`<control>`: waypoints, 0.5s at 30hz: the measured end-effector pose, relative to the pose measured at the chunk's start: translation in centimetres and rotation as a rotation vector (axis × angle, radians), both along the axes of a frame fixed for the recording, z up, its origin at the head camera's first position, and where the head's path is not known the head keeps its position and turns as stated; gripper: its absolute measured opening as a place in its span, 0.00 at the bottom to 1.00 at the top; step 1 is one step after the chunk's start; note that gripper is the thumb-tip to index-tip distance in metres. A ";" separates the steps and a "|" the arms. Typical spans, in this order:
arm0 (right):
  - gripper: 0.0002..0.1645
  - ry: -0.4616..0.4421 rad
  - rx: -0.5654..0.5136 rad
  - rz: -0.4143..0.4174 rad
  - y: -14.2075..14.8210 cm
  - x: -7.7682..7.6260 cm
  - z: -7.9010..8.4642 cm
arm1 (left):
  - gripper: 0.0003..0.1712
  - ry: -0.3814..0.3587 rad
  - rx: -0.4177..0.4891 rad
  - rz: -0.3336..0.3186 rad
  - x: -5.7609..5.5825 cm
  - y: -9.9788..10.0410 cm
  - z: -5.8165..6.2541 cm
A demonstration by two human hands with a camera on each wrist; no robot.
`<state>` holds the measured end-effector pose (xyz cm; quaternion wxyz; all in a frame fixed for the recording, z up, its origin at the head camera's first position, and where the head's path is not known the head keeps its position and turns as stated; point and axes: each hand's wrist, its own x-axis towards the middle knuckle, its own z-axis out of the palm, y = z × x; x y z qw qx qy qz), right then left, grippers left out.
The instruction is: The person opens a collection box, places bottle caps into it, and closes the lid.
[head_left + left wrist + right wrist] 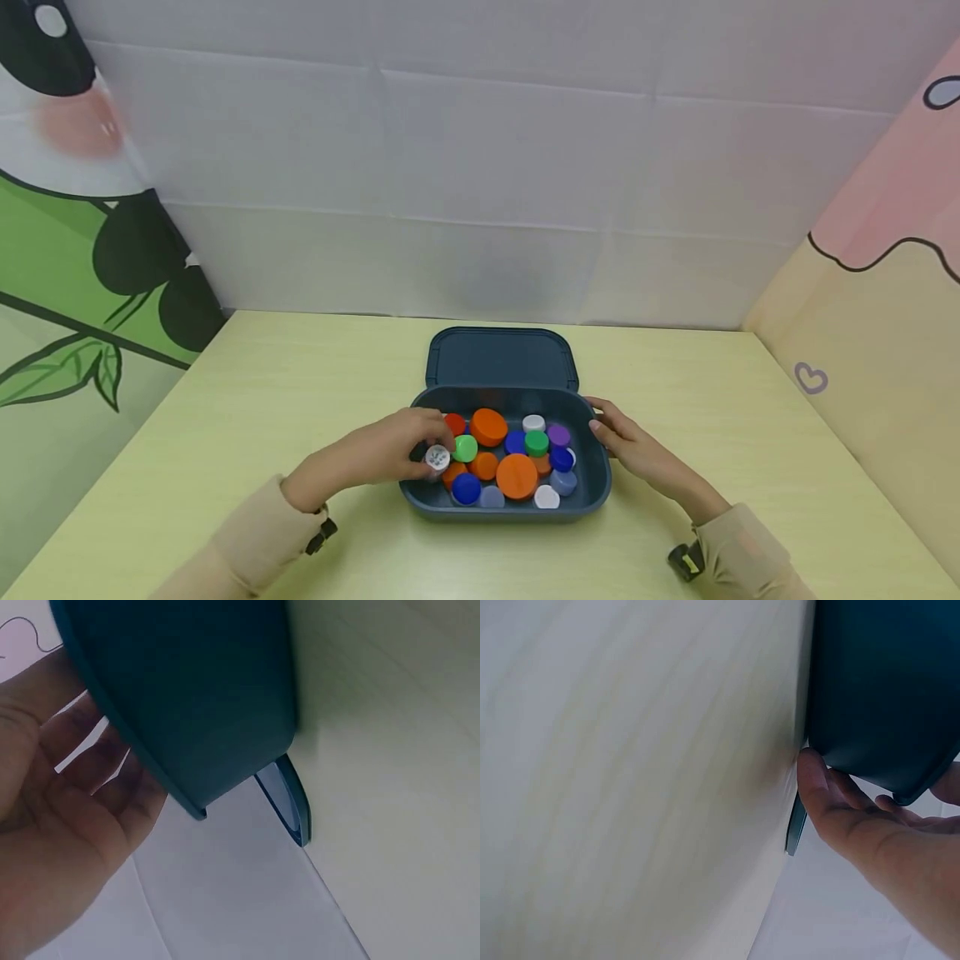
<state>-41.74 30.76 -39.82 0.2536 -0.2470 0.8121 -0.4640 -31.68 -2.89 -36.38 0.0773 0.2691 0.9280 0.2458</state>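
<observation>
A dark blue-grey plastic box (506, 515) on the table holds several bottle caps, among them a large orange cap (517, 476), a light green cap (465, 448) and a blue cap (467, 489). My left hand (393, 450) reaches over the box's left rim and pinches a white bottle cap (437, 457) between thumb and fingers. In the left wrist view the fingertips are hidden behind the box wall. At the right end, my right hand (637, 446) grips the box, thumb at the rim and fingers along the outer wall (889, 682).
Behind the box lies its dark lid (502, 357), close against the back rim. The pale wooden table (300, 367) runs back to a white cloth wall (487, 167). Printed panels stand at the left and right.
</observation>
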 end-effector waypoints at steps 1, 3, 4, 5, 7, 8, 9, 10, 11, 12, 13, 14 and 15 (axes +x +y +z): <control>0.29 0.000 0.000 0.000 0.0 0.0 0.0 | 0.12 0.014 -0.024 -0.002 0.0 0.1 -0.1; 0.29 0.000 0.000 0.000 0.0 0.0 0.0 | 0.13 0.046 -0.068 -0.007 0.1 0.4 -0.3; 0.29 0.000 0.000 0.000 0.0 0.0 0.0 | 0.13 0.064 -0.089 -0.010 0.1 0.5 -0.4; 0.29 -0.001 0.000 0.001 0.0 0.0 0.0 | 0.13 0.082 -0.105 -0.014 0.1 0.5 -0.5; 0.29 -0.001 0.000 0.001 0.0 0.0 0.0 | 0.13 0.109 -0.128 -0.019 0.1 0.7 -0.6; 0.29 -0.003 0.000 0.001 0.0 0.0 0.0 | 0.13 0.118 -0.136 -0.021 0.2 0.7 -0.6; 0.29 -0.003 0.001 0.000 0.0 0.0 0.0 | 0.13 0.122 -0.143 -0.019 0.2 0.8 -0.7; 0.29 -0.004 0.002 -0.001 0.0 0.0 0.0 | 0.13 0.124 -0.146 -0.018 0.2 0.8 -0.7; 0.29 -0.005 0.002 -0.002 0.0 0.0 0.0 | 0.13 0.124 -0.146 -0.016 0.2 0.9 -0.7; 0.29 -0.005 0.003 -0.003 0.0 0.0 0.0 | 0.13 0.122 -0.147 -0.013 0.2 0.9 -0.7; 0.29 -0.005 0.005 -0.003 0.0 0.0 0.0 | 0.13 0.118 -0.146 -0.010 0.2 1.0 -0.6; 0.29 -0.006 0.006 -0.004 0.0 0.0 0.0 | 0.13 0.114 -0.146 -0.007 0.2 1.0 -0.6; 0.29 -0.007 0.007 -0.004 0.0 0.0 0.1 | 0.12 0.109 -0.148 -0.004 0.2 1.0 -0.5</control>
